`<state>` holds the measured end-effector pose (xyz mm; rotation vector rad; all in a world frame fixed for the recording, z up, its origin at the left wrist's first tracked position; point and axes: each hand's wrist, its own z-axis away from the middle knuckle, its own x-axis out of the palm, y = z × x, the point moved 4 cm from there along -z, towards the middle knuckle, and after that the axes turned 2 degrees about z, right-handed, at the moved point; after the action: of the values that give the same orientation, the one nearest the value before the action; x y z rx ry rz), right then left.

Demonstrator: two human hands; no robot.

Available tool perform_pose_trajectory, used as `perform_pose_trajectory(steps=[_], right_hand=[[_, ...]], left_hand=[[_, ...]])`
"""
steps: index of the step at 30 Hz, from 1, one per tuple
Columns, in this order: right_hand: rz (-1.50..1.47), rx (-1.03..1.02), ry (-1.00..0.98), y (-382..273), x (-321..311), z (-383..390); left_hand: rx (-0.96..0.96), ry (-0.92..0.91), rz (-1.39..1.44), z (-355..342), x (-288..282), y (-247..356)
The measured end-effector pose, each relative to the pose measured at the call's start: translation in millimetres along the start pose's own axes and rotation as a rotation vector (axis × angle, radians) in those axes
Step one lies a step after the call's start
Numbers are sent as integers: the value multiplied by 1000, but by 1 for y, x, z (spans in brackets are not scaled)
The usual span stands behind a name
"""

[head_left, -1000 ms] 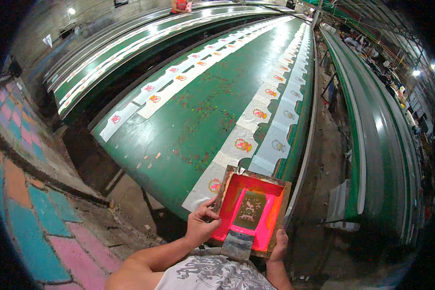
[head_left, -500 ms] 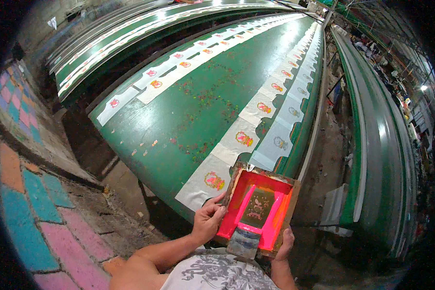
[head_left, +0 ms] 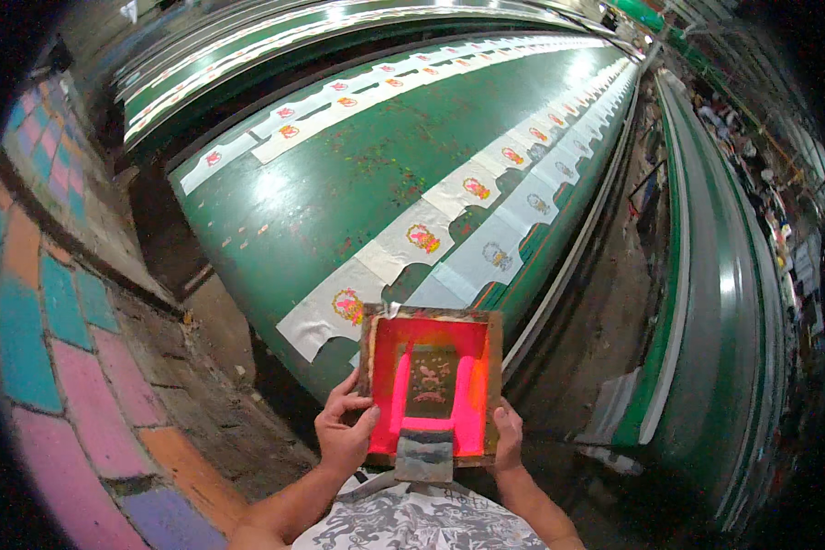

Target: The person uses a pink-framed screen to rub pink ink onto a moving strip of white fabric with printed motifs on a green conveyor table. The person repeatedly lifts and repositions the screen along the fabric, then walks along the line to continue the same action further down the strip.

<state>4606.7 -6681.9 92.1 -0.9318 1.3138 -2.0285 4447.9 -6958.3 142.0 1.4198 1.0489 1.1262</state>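
In front of my body I hold a wooden screen-printing frame (head_left: pixel 440 314) by its two sides. My left hand (head_left: pixel 346 429) is closed on the left side, its thumb near the inner edge. The right side is gripped by my right hand (head_left: pixel 508 438). Bright pink ink (head_left: pixel 467 403) with some orange lies inside around a dark stencil window (head_left: pixel 432 378). A grey squeegee (head_left: pixel 424 456) rests at the frame's near end, touched by neither hand. Just beyond the frame, a pale cut fabric piece (head_left: pixel 313 321) with a pink and yellow print lies on the green table (head_left: pixel 275 243).
Rows of printed fabric pieces run along both sides of the long table, including a light blue row (head_left: pixel 486 261) on the right. Another long table (head_left: pixel 706 275) stands across a narrow aisle. Coloured paving blocks (head_left: pixel 82 394) cover the left side. More printed tables (head_left: pixel 247 60) stand behind.
The frame has swung from a tilt to nearly straight in front of me and sits further left in view. Both hands keep hold of it. The whole view has shifted.
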Motion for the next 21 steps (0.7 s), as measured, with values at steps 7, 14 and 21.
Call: perform_pose_trajectory(steps=[7, 14, 21], right_hand=[[-14, 114, -287, -19, 69, -14], [253, 126, -496, -10, 150, -35], [243, 293, -803, 18, 208, -29]], left_hand=[[-32, 246, -79, 31, -45, 4], [-38, 416, -252, 30, -122, -18], [47, 582, -188, 55, -186, -6]])
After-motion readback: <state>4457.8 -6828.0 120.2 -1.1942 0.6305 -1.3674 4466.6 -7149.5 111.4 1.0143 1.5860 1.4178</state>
